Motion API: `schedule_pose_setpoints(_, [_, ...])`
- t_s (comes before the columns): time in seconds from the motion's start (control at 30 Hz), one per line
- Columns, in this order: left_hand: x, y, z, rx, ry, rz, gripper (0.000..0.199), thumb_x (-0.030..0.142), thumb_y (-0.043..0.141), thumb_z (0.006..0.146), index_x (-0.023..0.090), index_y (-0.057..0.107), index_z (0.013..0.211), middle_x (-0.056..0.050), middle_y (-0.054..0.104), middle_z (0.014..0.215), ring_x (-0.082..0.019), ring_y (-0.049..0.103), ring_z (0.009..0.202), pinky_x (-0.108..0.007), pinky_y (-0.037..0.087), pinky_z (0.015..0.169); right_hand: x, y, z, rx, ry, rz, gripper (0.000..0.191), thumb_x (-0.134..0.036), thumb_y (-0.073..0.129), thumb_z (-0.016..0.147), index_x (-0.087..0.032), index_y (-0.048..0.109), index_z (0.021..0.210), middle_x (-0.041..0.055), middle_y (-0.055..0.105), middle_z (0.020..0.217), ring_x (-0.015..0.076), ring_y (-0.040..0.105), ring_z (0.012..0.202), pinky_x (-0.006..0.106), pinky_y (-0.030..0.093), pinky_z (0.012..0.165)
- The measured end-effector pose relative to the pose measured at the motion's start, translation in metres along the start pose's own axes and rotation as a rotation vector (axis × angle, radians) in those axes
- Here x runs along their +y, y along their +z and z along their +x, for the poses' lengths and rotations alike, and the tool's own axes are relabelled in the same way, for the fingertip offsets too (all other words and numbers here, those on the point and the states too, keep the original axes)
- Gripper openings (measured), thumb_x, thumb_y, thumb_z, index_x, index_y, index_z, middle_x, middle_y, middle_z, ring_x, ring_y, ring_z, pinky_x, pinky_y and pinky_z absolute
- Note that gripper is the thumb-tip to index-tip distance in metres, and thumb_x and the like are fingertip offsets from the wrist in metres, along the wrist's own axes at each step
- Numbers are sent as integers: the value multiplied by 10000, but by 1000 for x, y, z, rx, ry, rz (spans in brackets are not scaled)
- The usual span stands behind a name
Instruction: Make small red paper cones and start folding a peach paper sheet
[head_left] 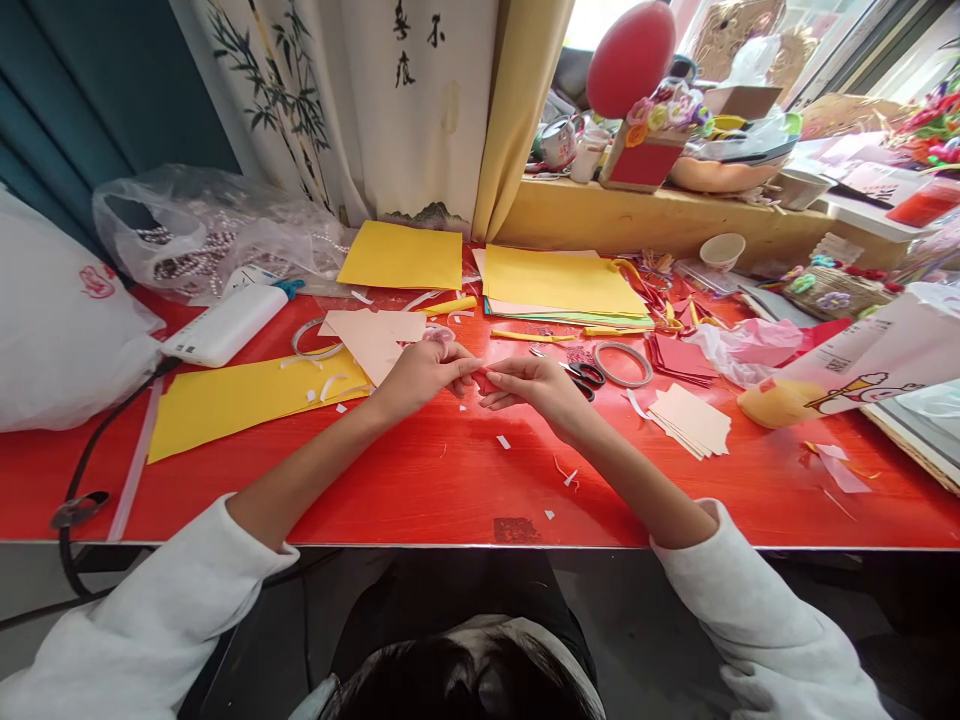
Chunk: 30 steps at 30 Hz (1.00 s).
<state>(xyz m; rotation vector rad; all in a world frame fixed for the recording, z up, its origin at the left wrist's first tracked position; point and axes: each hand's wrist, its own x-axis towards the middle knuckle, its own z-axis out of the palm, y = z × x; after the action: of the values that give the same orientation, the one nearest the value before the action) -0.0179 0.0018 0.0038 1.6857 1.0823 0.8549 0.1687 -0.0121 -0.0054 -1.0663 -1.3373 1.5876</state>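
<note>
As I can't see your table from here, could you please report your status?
Left hand and right hand together, pinching a small red piece. Black-handled scissors close beyond right hand. White paper scraps scattered nearby.

I've got a glossy red tabletop spread under the grip. Past it, slightly left, hangs a white ink-bamboo calligraphy curtain, with a teal drape farther left. Beyond and right of the grip, I see daylight through a window above a yellowish ledge. Greyish floor on the near side, lol.
</note>
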Motion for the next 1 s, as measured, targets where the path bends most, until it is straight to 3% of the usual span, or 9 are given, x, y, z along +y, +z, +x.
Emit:
schedule_pose_setpoints(0.4, [-3,3,-1,16,18,2,423,540,607,798,139,582,667,1,601,587,-93,579,510,-228,474,561,2,1,1,-41,-29,-94,419,-507,785,629,-133,690,792,39,696,655,173,708,640,302,596,663])
schedule_pose_setpoints(0.6, [-6,0,3,-5,27,-86,404,543,589,806,139,603,797,-10,613,664,-121,613,630,-259,514,657,-3,2,-2,-67,17,-79,393,-517,701,745,-135,691,839,57,712,716,146,696,614,266,584,640])
schedule_pose_setpoints(0.8, [-9,-2,4,12,114,12,323,461,573,841,146,600,774,-5,597,680,-105,561,639,-244,468,677,-2,4,-3,-181,106,-35,340,-457,640,832,-132,692,918,89,737,848,140,701,671,242,578,630])
schedule_pose_setpoints(1.0, [-12,1,4,11,101,-61,328,415,619,817,169,572,1030,-4,587,817,-119,592,743,-264,471,745,-1,6,-3,-99,79,-40,379,-511,654,796,-133,653,780,61,709,698,144,686,580,238,563,573])
